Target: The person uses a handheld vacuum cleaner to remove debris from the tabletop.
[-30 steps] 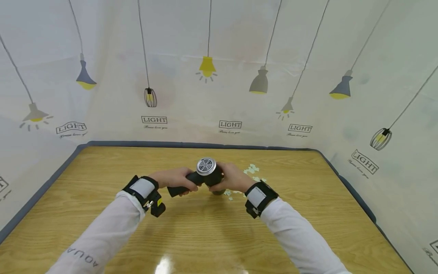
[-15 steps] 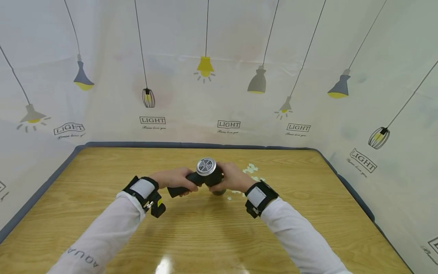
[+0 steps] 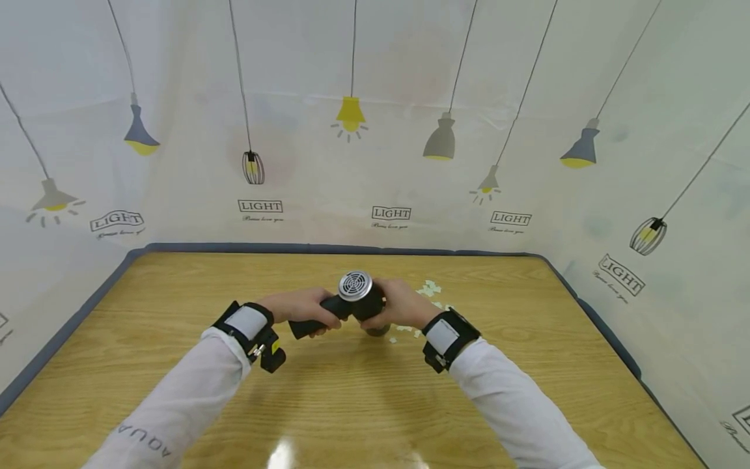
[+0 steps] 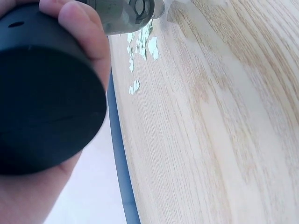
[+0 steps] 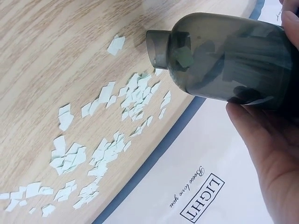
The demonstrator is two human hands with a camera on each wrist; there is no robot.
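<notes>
A black handheld vacuum cleaner (image 3: 368, 305) with a silver round grille is held between both hands, over the far middle of the table. My left hand (image 3: 301, 306) grips its handle (image 3: 307, 327), whose round black end fills much of the left wrist view. My right hand (image 3: 401, 305) holds the body from the right side. In the right wrist view, the smoky see-through dust cup (image 5: 229, 60) ends in a short nozzle (image 5: 158, 50), close over the tabletop. A small scrap shows inside the cup. Pale green paper scraps (image 5: 138, 91) lie scattered by the nozzle.
The wooden table (image 3: 328, 404) has a grey-blue strip (image 3: 263, 247) along its far and side edges. A pale curtain (image 3: 316, 163) printed with lamps surrounds it. More scraps (image 5: 67, 158) lie in loose clusters farther from the nozzle.
Some scraps right beside the nozzle no longer show, compared with a second ago. The vacuum cleaner and both hands stay nearly in place; the head view has shifted slightly.
</notes>
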